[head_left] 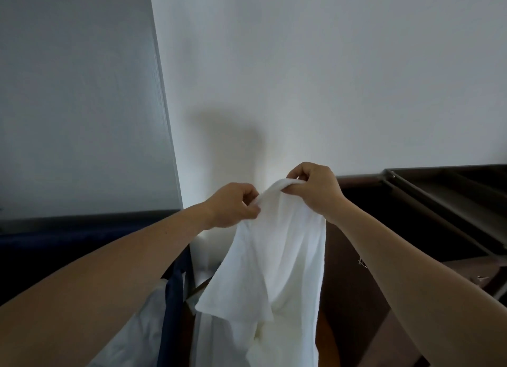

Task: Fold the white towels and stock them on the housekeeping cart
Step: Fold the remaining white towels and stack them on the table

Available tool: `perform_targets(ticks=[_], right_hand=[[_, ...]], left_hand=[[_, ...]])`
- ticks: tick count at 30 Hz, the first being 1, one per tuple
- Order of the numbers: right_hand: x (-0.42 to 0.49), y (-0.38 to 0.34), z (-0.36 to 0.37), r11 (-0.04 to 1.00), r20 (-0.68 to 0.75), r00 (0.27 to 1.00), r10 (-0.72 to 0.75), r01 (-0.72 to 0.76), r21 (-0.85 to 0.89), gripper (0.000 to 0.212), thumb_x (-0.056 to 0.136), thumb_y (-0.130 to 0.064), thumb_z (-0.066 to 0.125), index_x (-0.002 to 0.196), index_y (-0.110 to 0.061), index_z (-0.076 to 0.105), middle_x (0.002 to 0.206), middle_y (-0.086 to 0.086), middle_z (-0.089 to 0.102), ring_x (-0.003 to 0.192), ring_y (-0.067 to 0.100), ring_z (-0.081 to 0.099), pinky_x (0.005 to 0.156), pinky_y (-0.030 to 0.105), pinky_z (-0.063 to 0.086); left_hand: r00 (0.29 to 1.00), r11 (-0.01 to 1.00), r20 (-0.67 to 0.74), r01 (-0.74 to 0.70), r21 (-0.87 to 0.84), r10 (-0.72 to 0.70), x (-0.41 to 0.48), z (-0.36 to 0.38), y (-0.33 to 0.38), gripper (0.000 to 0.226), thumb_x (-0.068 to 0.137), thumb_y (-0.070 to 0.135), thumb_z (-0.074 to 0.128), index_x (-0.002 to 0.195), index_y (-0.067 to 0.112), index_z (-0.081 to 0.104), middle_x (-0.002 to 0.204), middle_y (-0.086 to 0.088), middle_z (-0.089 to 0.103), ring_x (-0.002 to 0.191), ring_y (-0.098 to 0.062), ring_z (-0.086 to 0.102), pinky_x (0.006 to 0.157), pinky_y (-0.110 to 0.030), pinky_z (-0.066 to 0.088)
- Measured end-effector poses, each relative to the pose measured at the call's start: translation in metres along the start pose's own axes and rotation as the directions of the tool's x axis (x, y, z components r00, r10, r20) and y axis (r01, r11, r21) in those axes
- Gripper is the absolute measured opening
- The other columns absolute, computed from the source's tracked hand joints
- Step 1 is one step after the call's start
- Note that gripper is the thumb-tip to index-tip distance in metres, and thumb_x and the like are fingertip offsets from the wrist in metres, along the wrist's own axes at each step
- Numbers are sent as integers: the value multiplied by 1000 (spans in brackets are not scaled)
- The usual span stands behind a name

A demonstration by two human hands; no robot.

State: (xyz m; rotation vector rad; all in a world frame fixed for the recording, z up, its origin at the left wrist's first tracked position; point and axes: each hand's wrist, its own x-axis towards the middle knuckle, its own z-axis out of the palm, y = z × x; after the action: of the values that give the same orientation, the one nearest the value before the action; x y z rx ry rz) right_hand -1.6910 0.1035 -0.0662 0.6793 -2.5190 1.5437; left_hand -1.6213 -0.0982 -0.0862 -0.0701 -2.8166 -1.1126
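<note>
Head view looks at two bare forearms raised before a plain white wall [301, 78]. The left hand [233, 205] pinches the top edge of a white terry-cloth towel [274, 270] between curled fingers and thumb, and the right hand [315, 188], just beside it and a little higher, grips the same edge with its fingers curled over a bunched fold. The towel hangs in the air below both hands in loose creases, its lower part running out of the bottom of the frame. Behind it to the right stands a dark brown unit with a recessed tray top [439, 191]. Lower left, a navy fabric strap [172, 298] hangs beside pale crumpled cloth [142, 333]. A grey panel [76, 92] fills the upper left.
</note>
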Motion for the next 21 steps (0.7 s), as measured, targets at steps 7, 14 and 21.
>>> perform_targets(ticks=[7, 14, 21], right_hand=[[0, 13, -4, 995, -58, 996, 65, -69, -70, 15, 80, -16, 78, 79, -24, 66, 70, -7, 55, 64, 9, 52, 55, 21, 39], [-22, 28, 24, 955, 411, 906, 102, 27, -296, 58, 81, -34, 82, 133, -32, 56, 111, -9, 60, 107, 12, 58, 94, 27, 45], [-8, 17, 15, 943, 135, 989, -58, 99, -317, 12, 90, -33, 69, 86, -24, 62, 80, -8, 66, 80, 16, 67, 79, 34, 53]], left_hand=[[975, 975, 97, 185, 125, -197, -11, 23, -25, 21, 93, 12, 52, 72, 9, 49, 71, -3, 51, 61, -17, 48, 56, -26, 43], [993, 965, -19, -109, 240, 117, -2, 16, -5, 20, 97, 18, 45, 99, 15, 65, 91, 4, 64, 85, -18, 58, 73, -28, 45], [992, 939, 125, -9, 343, -36, -15, 21, -48, 18, 98, 17, 48, 109, 17, 63, 100, 7, 59, 92, -12, 56, 71, -17, 38]])
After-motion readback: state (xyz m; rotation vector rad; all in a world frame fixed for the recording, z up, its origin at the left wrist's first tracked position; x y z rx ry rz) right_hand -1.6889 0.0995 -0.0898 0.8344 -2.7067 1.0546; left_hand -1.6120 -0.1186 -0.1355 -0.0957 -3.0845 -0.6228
